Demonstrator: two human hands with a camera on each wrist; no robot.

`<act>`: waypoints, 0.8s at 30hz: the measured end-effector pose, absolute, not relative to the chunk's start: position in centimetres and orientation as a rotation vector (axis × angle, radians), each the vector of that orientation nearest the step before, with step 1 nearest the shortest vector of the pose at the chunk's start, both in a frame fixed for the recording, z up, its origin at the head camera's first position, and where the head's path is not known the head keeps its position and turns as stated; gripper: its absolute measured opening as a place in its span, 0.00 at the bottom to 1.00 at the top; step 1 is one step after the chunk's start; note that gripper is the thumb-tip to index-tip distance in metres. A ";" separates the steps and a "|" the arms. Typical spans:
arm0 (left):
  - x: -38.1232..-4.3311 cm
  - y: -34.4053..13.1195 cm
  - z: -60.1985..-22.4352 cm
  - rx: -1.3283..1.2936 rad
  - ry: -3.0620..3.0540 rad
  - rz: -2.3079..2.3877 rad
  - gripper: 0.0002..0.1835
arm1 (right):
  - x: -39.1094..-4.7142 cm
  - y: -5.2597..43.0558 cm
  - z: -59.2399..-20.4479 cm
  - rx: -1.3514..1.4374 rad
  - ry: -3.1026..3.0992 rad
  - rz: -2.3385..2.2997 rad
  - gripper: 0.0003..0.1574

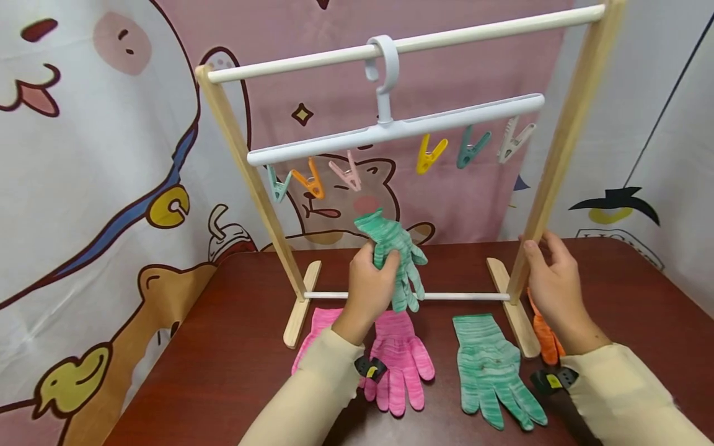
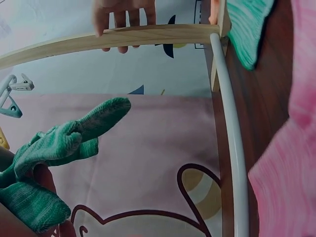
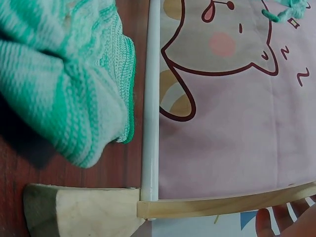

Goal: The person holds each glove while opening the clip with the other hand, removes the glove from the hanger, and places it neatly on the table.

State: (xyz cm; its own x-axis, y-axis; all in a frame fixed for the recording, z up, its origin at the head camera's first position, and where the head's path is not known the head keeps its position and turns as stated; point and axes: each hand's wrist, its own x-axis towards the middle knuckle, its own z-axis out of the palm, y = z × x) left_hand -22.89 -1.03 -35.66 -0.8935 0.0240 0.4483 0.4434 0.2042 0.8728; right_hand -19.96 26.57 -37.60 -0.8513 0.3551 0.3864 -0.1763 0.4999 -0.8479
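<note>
My left hand (image 1: 368, 288) grips a green striped knit glove (image 1: 393, 241) in front of the rack, its fingers dangling toward the right. In the left wrist view the held glove (image 2: 54, 148) appears bunched around the fingers. My right hand (image 1: 558, 288) holds the right wooden post (image 1: 569, 118) low down, thumb in front and fingers behind it. Above hangs a white hanger (image 1: 334, 141) with pink (image 1: 348, 173), orange (image 1: 310, 179), yellow (image 1: 429, 155) and other clothespins, none gripping a glove.
On the dark red table (image 1: 223, 365) lie a pink glove (image 1: 397, 359), another pink glove (image 1: 323, 319) partly behind my left arm, a second green glove (image 1: 488, 365), and an orange glove (image 1: 546, 334) behind the right foot (image 1: 519, 322). A white lower bar (image 1: 463, 297) joins the posts.
</note>
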 end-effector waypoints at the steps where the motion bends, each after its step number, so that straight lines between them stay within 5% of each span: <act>1: -22.8 -1.3 -35.6 -0.435 -2.154 -1.739 0.10 | -19.9 26.5 -37.5 -0.145 -2.234 1.331 0.29; 24: -21.3 -6.4 -35.0 -0.521 -2.300 -1.595 0.12 | -19.8 26.7 -37.4 -0.159 -2.229 1.401 0.29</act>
